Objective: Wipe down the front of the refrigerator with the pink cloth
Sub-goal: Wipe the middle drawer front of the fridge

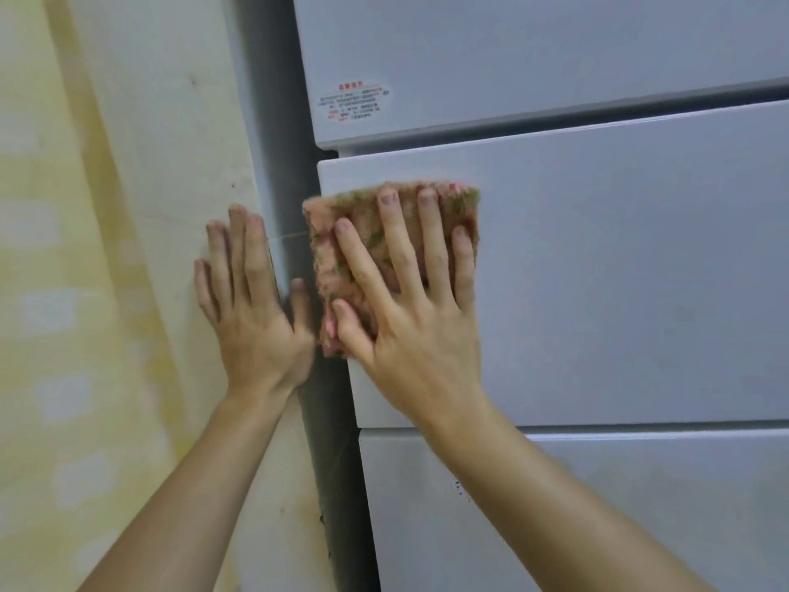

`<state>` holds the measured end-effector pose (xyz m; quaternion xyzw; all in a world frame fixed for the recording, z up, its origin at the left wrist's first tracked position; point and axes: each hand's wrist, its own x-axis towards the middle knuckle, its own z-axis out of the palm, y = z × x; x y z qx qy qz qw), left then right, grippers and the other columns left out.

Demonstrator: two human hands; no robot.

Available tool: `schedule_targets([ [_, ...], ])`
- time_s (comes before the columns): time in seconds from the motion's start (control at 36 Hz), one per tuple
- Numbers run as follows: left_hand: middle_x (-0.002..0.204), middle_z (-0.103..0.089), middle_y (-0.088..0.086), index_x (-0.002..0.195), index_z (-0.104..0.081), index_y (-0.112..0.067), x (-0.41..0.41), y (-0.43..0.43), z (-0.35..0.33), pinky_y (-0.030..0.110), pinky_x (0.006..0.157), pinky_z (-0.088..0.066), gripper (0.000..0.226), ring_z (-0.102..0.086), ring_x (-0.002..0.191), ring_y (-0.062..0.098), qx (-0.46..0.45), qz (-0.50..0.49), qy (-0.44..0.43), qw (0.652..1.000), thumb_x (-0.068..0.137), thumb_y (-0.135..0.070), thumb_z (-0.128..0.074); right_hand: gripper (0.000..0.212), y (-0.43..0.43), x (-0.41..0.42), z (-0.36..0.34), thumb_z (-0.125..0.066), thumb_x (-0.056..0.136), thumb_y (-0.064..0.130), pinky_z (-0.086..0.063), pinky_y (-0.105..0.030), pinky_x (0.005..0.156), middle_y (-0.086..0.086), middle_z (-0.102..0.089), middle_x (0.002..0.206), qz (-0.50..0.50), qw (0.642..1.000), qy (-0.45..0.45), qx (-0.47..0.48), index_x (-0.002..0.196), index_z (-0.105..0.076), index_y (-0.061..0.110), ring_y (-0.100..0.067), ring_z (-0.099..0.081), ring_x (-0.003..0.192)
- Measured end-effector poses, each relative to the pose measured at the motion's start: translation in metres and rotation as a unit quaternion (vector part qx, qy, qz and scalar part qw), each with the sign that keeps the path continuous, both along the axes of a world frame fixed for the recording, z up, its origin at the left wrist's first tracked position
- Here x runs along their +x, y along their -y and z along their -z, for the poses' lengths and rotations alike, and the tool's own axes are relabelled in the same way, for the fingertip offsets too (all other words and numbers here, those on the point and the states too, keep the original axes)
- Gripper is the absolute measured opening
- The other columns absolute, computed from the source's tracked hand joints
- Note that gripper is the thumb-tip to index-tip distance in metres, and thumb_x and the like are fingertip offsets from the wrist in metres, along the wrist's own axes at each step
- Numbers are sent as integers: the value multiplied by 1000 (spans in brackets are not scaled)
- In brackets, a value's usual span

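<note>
Right grip [410, 301] is flat with fingers spread, just pressing the pink cloth [326, 258] onto the refrigerator [619, 271], not clutching it. The cloth sits right under the palm and pokes out above and to the left. It's at the middle door's top-left corner, so the bare panel runs off to the grip's right and below. I'd guess a sideways sweep comes next. Left grip [252, 301] lies flat on the wall [128, 207], holding nothing.

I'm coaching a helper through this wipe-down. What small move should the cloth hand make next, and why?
Probably slide the right hand and pink cloth rightward along the middle door: the cloth lies flat at its top-left corner, and the panel stretches away to the right.
</note>
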<state>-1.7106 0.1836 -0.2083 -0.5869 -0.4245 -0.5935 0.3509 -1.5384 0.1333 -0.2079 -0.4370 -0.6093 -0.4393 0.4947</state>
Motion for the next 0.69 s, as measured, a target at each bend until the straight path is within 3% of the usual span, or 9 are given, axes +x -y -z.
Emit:
schedule_targets([
  [0.19, 176, -14, 6, 167, -20, -16, -7, 2, 1, 65, 128, -3, 85, -6, 163, 29, -28, -9, -14, 999, 90, -28, -51, 77, 10, 9, 98, -57, 96, 61, -8, -51, 131, -3, -19, 174, 26, 995, 64, -70, 164, -30, 37, -30, -14, 161],
  [0.33, 176, -10, 2, 168, -19, -22, -10, 1, 4, 74, 123, 3, 81, 0, 164, 29, -38, -9, -11, 999, 94, -33, -51, 76, 10, 3, 67, -56, 97, 61, -8, -53, 131, -5, -17, 174, 11, 996, 60, -59, 164, -28, 36, -33, -12, 162],
  [0.53, 174, -18, 7, 165, -26, -17, -13, -1, 7, 76, 122, -1, 63, -10, 163, 34, -11, 32, -9, 999, 105, -32, -33, 65, -3, -17, -54, -43, 104, 55, -8, -58, 130, -13, -24, 171, -6, 1000, -25, 7, 162, -35, 28, -41, -15, 159],
  [0.69, 174, -21, 10, 165, -27, -23, -12, -3, 8, 75, 122, 0, 64, -12, 162, 32, 2, 31, 5, 999, 102, -22, -38, 68, 1, -15, -1, -49, 103, 57, -11, -61, 129, -14, -20, 172, 7, 1000, -27, -5, 163, -33, 29, -41, -12, 160],
])
